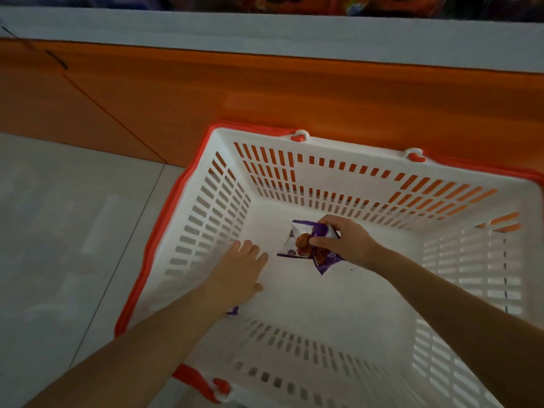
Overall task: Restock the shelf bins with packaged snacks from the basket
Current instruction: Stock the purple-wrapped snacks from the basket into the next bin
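Note:
A white slotted basket point(353, 145) with orange-red handles stands on the floor below me. Both my arms reach down into it. My right hand point(346, 241) grips purple-and-white snack packets point(297, 240) near the middle of the basket floor; a second purple packet point(325, 260) hangs under the fingers. My left hand point(238, 270) lies flat on the basket floor just left of them, fingers spread, touching no packet. A purple scrap of another packet point(233, 311) peeks out beneath my left wrist, mostly hidden.
An orange shelf base point(265, 89) with a pale grey ledge point(265, 33) runs across the top, right behind the basket. Orange snack bags point(294, 2) show at the very top edge. Pale floor tiles point(59, 231) lie to the left.

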